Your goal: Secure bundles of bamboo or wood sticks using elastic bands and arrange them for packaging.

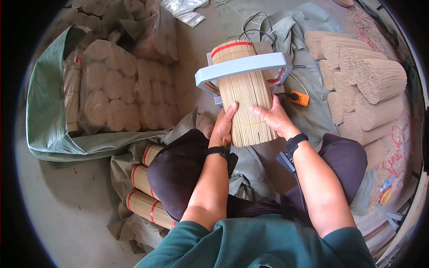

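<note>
A thick bundle of thin wooden sticks (246, 100) lies through the pale grey arch (243, 65) of a small banding machine. One red band (231, 45) circles the bundle near its far end, beyond the arch. My left hand (224, 124) grips the near part of the bundle from the left, thumb on top. On the other side, my right hand (278, 119) is wrapped round it, its thumb also on top. The fingers beneath the bundle are mostly hidden. The near end faces me, between my knees.
Unbanded stick bundles (373, 80) are piled at the right. By my left knee lie red-banded bundles (149, 207). A green woven sack (47, 111) at the left holds bagged bundles (111, 85). An orange power socket (299, 98) with cables sits right of the machine.
</note>
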Demonstrator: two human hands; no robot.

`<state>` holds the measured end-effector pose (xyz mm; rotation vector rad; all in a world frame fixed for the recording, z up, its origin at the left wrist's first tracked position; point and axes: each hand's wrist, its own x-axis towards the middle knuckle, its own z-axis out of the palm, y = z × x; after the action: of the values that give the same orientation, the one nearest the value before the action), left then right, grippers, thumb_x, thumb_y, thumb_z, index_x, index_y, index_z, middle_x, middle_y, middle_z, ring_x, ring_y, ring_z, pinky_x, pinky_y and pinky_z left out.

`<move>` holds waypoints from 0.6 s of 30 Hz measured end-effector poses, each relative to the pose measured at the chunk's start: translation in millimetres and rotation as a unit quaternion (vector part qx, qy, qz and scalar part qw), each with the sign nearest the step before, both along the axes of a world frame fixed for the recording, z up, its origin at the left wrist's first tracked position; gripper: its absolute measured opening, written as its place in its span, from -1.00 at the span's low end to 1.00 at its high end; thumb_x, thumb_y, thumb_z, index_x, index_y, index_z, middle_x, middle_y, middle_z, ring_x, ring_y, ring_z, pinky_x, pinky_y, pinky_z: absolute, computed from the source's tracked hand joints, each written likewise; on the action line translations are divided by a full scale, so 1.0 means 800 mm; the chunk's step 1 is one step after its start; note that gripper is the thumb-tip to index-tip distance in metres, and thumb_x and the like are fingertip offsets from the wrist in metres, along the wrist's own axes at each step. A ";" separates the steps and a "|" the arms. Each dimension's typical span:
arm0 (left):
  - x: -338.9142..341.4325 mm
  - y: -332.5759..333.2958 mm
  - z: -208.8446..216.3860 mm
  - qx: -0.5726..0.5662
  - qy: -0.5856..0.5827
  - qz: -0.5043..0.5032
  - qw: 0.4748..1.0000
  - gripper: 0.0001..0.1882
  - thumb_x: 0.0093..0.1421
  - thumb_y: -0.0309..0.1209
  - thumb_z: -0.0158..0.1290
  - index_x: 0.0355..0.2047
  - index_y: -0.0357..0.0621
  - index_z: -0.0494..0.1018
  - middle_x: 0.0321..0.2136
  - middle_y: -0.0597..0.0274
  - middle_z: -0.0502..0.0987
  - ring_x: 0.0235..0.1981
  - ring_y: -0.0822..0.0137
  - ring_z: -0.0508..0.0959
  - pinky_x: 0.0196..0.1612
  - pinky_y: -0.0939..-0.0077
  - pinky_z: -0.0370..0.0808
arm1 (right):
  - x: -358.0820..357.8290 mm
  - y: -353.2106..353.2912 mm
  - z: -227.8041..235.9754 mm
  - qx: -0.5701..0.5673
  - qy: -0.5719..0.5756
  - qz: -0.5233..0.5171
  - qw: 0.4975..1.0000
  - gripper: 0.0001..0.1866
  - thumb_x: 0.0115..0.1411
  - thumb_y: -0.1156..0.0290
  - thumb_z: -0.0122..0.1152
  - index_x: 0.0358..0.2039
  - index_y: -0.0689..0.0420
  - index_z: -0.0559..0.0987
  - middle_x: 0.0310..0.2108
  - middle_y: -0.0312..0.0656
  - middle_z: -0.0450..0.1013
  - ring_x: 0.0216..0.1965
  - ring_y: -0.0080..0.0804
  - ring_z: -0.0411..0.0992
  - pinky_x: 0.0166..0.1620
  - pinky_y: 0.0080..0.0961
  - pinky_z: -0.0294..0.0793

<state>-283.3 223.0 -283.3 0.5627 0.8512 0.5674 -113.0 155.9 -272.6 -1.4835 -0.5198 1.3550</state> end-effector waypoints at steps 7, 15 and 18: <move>0.005 0.015 -0.001 -0.002 0.027 -0.009 1.000 -0.11 0.03 0.05 0.18 0.16 -0.35 0.13 -0.01 0.04 0.40 -0.02 0.24 0.44 0.03 0.38 0.40 | 0.004 0.014 -0.007 0.013 0.021 -0.004 1.000 0.05 -0.18 0.13 0.52 0.15 0.33 0.06 0.02 0.00 0.31 0.04 -0.26 0.31 0.11 -0.39 0.31; 0.010 0.013 0.005 0.032 0.023 -0.019 0.999 -0.09 0.01 0.09 0.18 0.15 -0.33 0.15 -0.01 0.08 0.39 -0.01 0.26 0.42 0.05 0.39 0.38 | 0.007 0.013 0.003 0.016 0.025 -0.004 1.000 0.05 -0.18 0.14 0.53 0.15 0.32 0.06 0.02 -0.01 0.31 0.05 -0.26 0.31 0.10 -0.39 0.33; 0.007 0.014 0.000 0.029 0.022 -0.019 0.999 -0.10 0.01 0.09 0.18 0.15 -0.32 0.15 -0.01 0.09 0.40 -0.01 0.26 0.43 0.04 0.39 0.38 | 0.007 0.014 0.005 0.024 0.041 -0.003 0.999 0.05 -0.18 0.15 0.52 0.16 0.32 0.06 0.02 -0.01 0.31 0.04 -0.27 0.32 0.10 -0.39 0.33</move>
<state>-277.6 234.5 -283.4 0.6444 0.8660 0.5473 -107.4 166.8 -268.7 -1.3842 -0.4918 1.3837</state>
